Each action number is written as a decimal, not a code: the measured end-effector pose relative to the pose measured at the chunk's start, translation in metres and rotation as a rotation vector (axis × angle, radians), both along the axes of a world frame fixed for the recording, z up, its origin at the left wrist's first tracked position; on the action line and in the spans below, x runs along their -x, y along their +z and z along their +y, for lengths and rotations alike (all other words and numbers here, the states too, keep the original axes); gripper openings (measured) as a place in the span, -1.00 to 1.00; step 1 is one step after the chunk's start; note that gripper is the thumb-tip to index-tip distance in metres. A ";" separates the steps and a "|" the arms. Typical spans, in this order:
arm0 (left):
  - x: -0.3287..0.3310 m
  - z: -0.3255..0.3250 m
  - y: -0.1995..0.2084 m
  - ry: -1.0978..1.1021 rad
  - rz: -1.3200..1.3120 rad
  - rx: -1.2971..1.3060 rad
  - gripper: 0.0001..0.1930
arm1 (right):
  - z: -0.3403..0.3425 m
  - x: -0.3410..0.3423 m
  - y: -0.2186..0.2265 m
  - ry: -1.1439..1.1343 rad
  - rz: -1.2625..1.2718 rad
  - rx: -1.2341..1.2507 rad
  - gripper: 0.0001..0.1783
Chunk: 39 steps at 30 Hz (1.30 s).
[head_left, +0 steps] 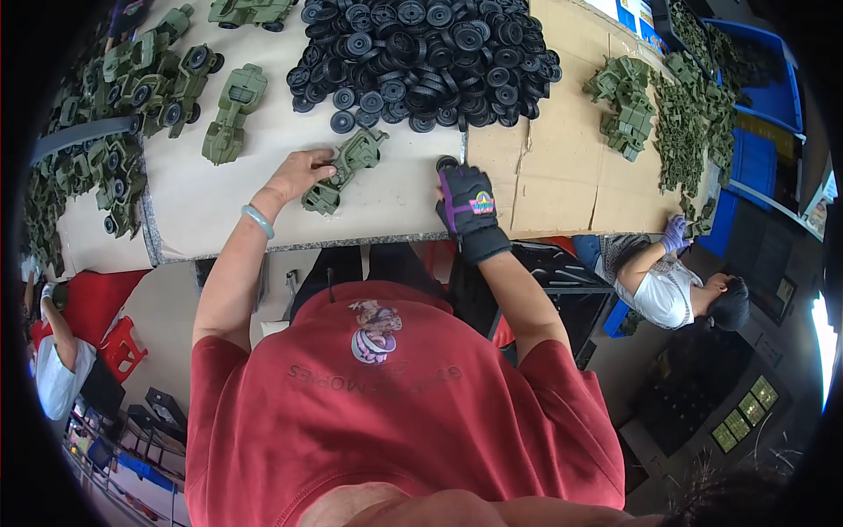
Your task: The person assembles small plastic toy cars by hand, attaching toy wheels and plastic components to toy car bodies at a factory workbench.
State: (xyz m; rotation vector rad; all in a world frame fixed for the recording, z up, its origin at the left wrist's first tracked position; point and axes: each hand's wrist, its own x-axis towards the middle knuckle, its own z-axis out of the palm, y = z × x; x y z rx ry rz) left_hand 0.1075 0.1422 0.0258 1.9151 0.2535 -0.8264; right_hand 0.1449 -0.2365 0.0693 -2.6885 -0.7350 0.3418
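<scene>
Pinched in the bare left hand (300, 174), from the side: one green toy vehicle (358, 154), slanted over the pale table covering (202, 206); whether resting or slightly lifted, not clear. Best, by the look of things, to grip the sturdy middle, keep clear of the thin end parts, and brace against the table covering before any pressure.

At the curled fingertips of the gloved right hand (465, 206): one loose black wheel (446, 162), partly hidden; whether pinched or merely touched, impossible to tell. Probably better to hold by the rim, leave the hub uncovered, and keep any push square rather than slanted.

Just to the left, one separate green vehicle (234, 114). Beyond the hands, one heap of black wheels (421, 61), far too many to count. Farther left, a cluster of green vehicles (145, 75), overlapping too much for a count. On the right, one clump of green pieces (628, 110), number unclear, then one mound of small green parts (680, 132), uncountable. Outermost, two co-workers: one at right (663, 285), one at left (66, 360).
</scene>
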 end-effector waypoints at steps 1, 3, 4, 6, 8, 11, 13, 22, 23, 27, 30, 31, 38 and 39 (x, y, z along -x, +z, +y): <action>0.005 -0.002 0.003 0.086 -0.086 0.015 -0.43 | -0.003 0.009 0.000 -0.036 0.104 -0.011 -0.60; 0.013 -0.008 0.008 0.061 -0.209 -0.214 -0.40 | -0.010 0.013 -0.003 -0.090 0.017 -0.071 -0.58; 0.017 -0.018 0.020 0.033 -0.330 -0.443 -0.37 | -0.009 0.013 -0.001 -0.144 -0.069 -0.129 -0.56; 0.032 -0.046 0.036 -0.053 -0.418 -0.586 -0.25 | 0.001 0.003 0.005 -0.158 -0.142 -0.181 -0.55; 0.045 -0.067 0.040 -0.221 -0.347 -0.675 -0.14 | 0.010 -0.009 0.006 -0.111 0.038 0.054 -0.55; 0.063 -0.088 0.034 -0.270 -0.356 -0.561 -0.10 | 0.009 -0.014 0.004 -0.063 0.113 0.067 -0.52; 0.066 -0.093 0.032 -0.248 -0.344 -0.555 -0.10 | 0.012 -0.012 0.007 -0.035 0.110 -0.017 -0.50; 0.065 -0.096 0.035 -0.274 -0.293 -0.550 -0.04 | 0.067 -0.009 0.040 0.282 0.119 -0.245 -0.42; 0.066 -0.096 0.035 -0.271 -0.302 -0.551 -0.05 | 0.068 -0.009 0.038 0.278 0.105 -0.252 -0.41; 0.065 -0.096 0.037 -0.268 -0.292 -0.556 -0.05 | 0.067 -0.008 0.041 0.313 0.071 -0.226 -0.42; 0.064 -0.095 0.038 -0.261 -0.302 -0.545 -0.04 | 0.070 -0.008 0.049 0.312 0.085 -0.241 -0.43; 0.063 -0.096 0.039 -0.262 -0.305 -0.543 -0.05 | 0.071 -0.007 0.054 0.296 0.095 -0.235 -0.42; 0.063 -0.095 0.034 -0.278 -0.312 -0.531 -0.04 | 0.069 0.004 0.034 0.265 0.108 -0.176 -0.39; 0.064 -0.095 0.034 -0.280 -0.313 -0.531 -0.04 | 0.070 0.007 0.031 0.263 0.107 -0.176 -0.39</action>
